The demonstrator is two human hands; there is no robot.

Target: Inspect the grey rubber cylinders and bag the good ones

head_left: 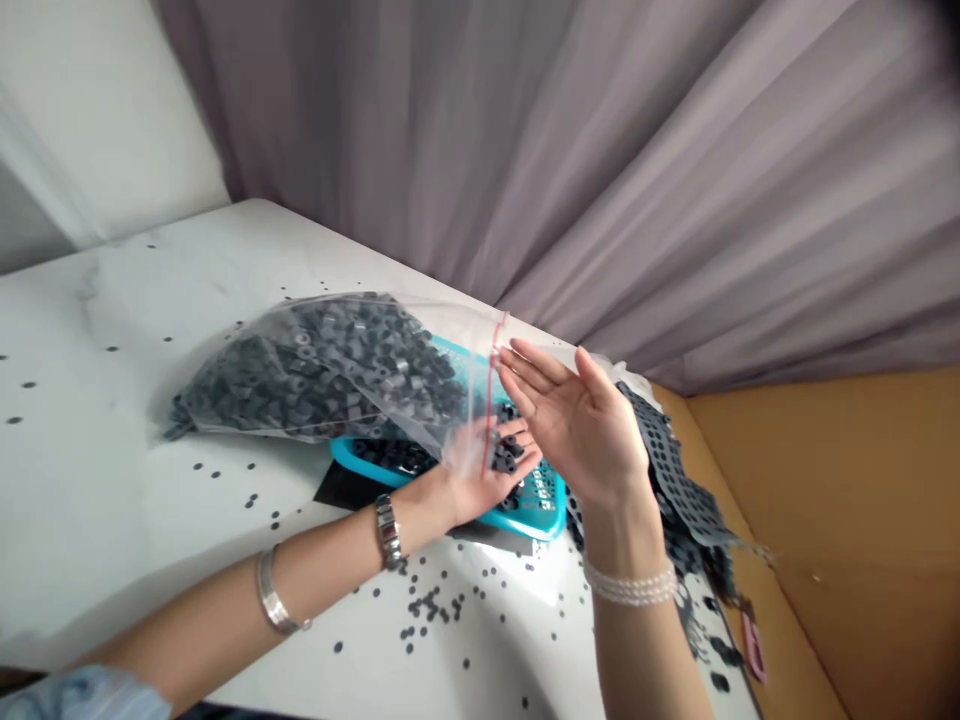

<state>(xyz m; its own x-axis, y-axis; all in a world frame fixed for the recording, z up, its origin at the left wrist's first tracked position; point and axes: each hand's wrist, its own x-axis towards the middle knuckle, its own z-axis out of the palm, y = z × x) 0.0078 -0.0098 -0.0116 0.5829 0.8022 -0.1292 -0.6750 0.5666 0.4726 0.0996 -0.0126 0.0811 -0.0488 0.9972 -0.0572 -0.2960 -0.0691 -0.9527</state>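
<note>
A clear zip bag [337, 360] with a red seal line, full of small dark grey cylindrical pieces, lies on its side across a blue basket [360, 462]. My left hand [487, 475] is palm up under the bag's mouth, fingers apart, with several dark pieces on its fingers, above the basket. To its right, my right hand [574, 425] is raised with the palm showing and fingers stretched out, holding nothing, close to the red seal. Dark pieces also lie in the basket.
Small dark discs [431, 605] are scattered over the white table [187, 540]. Perforated dark sheets [667, 460] lie at the right beside a pink-handled tool [754, 648]. A grey curtain [450, 130] hangs behind, and a brown box [840, 480] stands right.
</note>
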